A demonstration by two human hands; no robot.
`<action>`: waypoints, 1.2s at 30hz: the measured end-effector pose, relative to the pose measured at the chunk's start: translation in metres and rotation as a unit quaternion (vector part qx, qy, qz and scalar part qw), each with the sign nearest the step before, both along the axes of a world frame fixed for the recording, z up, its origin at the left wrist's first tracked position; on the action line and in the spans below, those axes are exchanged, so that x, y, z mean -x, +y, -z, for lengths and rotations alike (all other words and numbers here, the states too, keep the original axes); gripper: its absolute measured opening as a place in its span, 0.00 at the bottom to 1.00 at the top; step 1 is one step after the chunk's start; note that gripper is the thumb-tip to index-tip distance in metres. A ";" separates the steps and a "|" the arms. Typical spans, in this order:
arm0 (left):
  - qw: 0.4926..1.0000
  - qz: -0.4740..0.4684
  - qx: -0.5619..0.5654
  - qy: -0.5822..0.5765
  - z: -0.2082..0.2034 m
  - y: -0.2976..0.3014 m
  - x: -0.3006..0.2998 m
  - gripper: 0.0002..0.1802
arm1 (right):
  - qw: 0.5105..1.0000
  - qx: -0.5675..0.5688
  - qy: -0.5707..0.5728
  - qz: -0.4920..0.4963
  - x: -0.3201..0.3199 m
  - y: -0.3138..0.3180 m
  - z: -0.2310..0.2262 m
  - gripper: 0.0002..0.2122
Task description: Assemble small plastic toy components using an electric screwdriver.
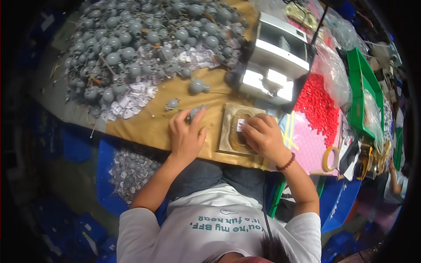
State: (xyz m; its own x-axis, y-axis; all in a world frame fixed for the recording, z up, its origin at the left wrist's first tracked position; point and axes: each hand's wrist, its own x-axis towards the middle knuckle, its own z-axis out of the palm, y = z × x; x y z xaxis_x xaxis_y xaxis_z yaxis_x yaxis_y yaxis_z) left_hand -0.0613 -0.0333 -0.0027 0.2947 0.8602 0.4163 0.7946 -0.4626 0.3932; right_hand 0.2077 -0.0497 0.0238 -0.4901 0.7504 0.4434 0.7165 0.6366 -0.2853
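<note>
My left hand (187, 135) rests on the tan table cover (169, 98) with its fingers bent around a small grey ball-shaped plastic part (196, 112). Another small grey part (172, 104) lies just beyond the fingertips, and a larger grey ball part (198, 86) sits farther away. To the right is a square block (226, 131) with a rounded recess. Over that recess, my right hand (265, 136) has its fingers closed at the edge of a small white piece with dark marks (240, 124). My right thumb is mostly hidden.
A large heap of grey ball parts (127, 52) and white pieces (131, 101) covers the far left. A white machine (280, 52) stands beyond the block. Red parts (318, 107), a tape roll (330, 158) and a green crate (357, 87) are right. A blue bin (105, 175) sits below the table edge.
</note>
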 end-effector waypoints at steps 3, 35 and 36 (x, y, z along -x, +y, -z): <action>0.999 0.005 0.035 0.016 0.000 0.022 -0.001 0.29 | 0.999 0.010 -0.034 0.001 0.001 -0.002 -0.005 0.16; 0.925 0.113 0.241 -0.270 -0.023 -0.018 -0.055 0.23 | 0.996 0.069 0.022 0.043 0.007 -0.010 -0.020 0.17; 0.933 0.114 0.219 -0.262 -0.022 -0.016 -0.057 0.23 | 0.998 0.053 0.006 0.042 0.007 -0.008 -0.018 0.19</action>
